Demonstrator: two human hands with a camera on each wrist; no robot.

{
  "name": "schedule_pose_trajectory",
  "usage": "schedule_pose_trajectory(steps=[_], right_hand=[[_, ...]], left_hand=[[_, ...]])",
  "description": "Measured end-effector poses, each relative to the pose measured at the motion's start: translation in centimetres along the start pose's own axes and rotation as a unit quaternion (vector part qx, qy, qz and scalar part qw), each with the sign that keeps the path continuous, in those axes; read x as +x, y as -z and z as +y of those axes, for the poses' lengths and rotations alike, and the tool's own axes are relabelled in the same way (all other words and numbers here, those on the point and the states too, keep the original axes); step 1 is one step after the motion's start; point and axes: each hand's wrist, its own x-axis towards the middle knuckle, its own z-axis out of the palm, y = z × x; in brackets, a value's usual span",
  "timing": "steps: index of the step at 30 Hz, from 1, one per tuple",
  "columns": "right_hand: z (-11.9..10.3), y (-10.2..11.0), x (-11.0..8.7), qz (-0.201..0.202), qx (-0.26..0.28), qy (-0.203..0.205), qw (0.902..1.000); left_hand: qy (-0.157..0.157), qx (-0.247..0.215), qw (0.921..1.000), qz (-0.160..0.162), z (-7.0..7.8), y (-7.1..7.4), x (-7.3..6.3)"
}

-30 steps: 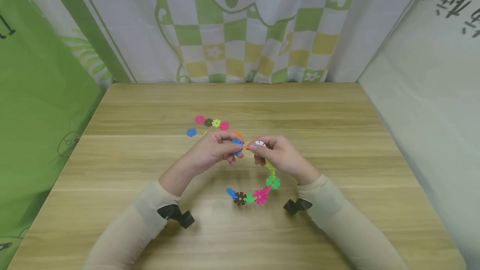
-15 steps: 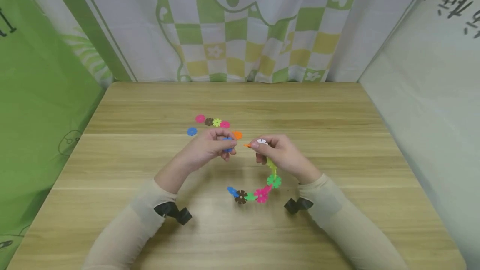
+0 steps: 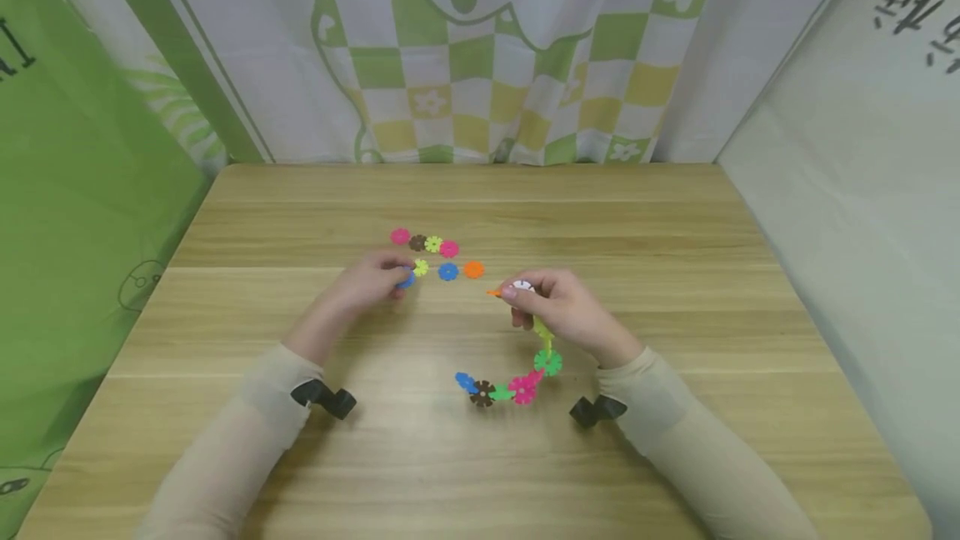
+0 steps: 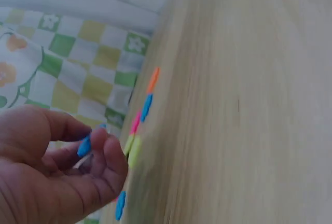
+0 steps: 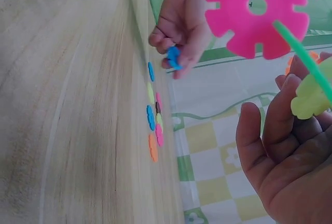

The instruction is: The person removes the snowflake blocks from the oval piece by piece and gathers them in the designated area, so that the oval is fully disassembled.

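Note:
My left hand (image 3: pixel 367 282) pinches a blue notched snowflake disc (image 3: pixel 406 277) between thumb and fingers, above the back left of the table; the disc (image 4: pixel 84 145) also shows in the left wrist view. My right hand (image 3: pixel 558 307) grips one end of a chain of interlocked snowflake discs, at a white disc (image 3: pixel 522 285) with an orange disc (image 3: pixel 492 292) edge-on at its tip. From there the chain curves down and left through yellow, a green disc (image 3: pixel 548 362), a pink disc (image 3: pixel 522 391), green and a brown disc (image 3: pixel 482 394) to a blue end disc (image 3: pixel 465 382).
Loose discs lie in two rows: pink (image 3: pixel 401 236), brown, yellow and another pink disc (image 3: pixel 448 249) behind; a yellow disc (image 3: pixel 422 267), a blue disc (image 3: pixel 447 272) and an orange disc (image 3: pixel 474 269) in front. Another blue disc (image 4: pixel 120 205) lies beneath my left hand. A checkered curtain (image 3: pixel 495 65) hangs behind the table.
My left hand has moved left, away from the chain's orange tip, with the blue disc, uncovering the yellow, blue and orange discs on the table. My right hand stays nearly still.

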Motion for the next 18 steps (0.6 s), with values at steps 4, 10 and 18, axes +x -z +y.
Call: schedule_pose_trajectory(steps=[4,10,18], right_hand=[[-0.1,-0.1,0.0,-0.005,0.011,-0.004,0.9999],[0.0,-0.2,0.0,-0.007,0.007,-0.012,0.9999],[-0.1,-0.1,-0.1,-0.001,0.011,-0.014,0.9998]], left_hand=[[0.021,0.051,0.9984,0.008,-0.8,1.3,0.4],[0.048,0.085,0.9952,0.012,-0.7,2.4,0.4],[0.051,0.123,0.9909,0.020,-0.5,3.0,0.1]])
